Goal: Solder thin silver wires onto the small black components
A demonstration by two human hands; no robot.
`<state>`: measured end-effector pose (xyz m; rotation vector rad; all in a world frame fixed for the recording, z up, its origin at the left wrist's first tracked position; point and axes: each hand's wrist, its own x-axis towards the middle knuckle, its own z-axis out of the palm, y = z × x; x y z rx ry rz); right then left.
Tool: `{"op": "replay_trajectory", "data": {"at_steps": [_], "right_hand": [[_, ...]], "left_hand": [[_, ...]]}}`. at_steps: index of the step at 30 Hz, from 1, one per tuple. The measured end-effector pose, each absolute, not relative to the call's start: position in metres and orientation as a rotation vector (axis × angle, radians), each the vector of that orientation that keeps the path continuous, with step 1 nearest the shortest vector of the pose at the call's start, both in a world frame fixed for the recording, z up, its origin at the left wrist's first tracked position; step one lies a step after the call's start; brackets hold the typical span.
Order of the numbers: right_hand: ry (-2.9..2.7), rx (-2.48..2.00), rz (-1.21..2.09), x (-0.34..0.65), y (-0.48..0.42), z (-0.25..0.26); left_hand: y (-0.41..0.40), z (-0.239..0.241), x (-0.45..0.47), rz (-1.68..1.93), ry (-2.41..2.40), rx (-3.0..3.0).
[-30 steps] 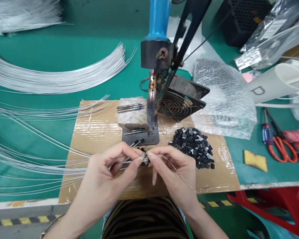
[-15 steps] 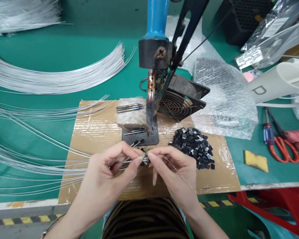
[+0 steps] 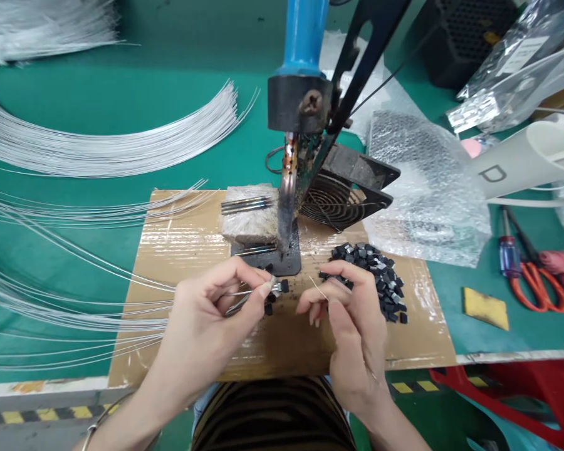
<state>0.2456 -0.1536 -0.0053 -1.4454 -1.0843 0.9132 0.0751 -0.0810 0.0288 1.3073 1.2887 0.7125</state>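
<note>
My left hand (image 3: 220, 300) pinches a pale wire between thumb and fingertips. At its end, just past the fingertips, sits a small black connector (image 3: 283, 286). Other black connectors (image 3: 268, 309), partly hidden, lie below those fingers. A thin strand of solder wire (image 3: 318, 288) pokes out from my right hand (image 3: 352, 313), held near the thumb tip. The right index finger is extended toward a heap of small black connectors (image 3: 385, 282) on the cardboard. Above my hands, the dark tip of a soldering iron (image 3: 286, 219) points down, apart from both.
Pale wires (image 3: 98, 313) spread leftward, with a thicker bundle (image 3: 103, 153) behind. A foil-wrapped block (image 3: 249, 219) stands beside the iron, a small fan (image 3: 343, 194) behind it. Bubble wrap (image 3: 418, 181), red-handled scissors (image 3: 540, 288) and a yellow sponge (image 3: 485, 307) lie to the right.
My right hand has moved right, away from my left hand, taking the solder wire toward the heap. The black connector at my left fingertips is now uncovered.
</note>
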Motion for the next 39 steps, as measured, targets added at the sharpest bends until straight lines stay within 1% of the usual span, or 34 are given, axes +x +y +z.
{"op": "replay_trajectory", "data": {"at_steps": [4,10,17,39], "right_hand": [[-1.166,-1.525,0.915,0.251,-0.151,0.000],[-1.202,-1.388,0.885,0.252,-0.142,0.005],[-1.053,-1.307,1.033,0.247,-0.137,0.008],[-1.056,-1.321,1.000,0.248,-0.124,0.019]], "left_hand": [[-0.077,0.029,0.079,0.733,1.283,1.313],[-0.071,0.031,0.083,0.736,1.285,1.325],[-0.062,0.034,0.088,0.769,1.266,1.322],[-0.055,0.038,0.089,0.841,1.277,1.344]]}}
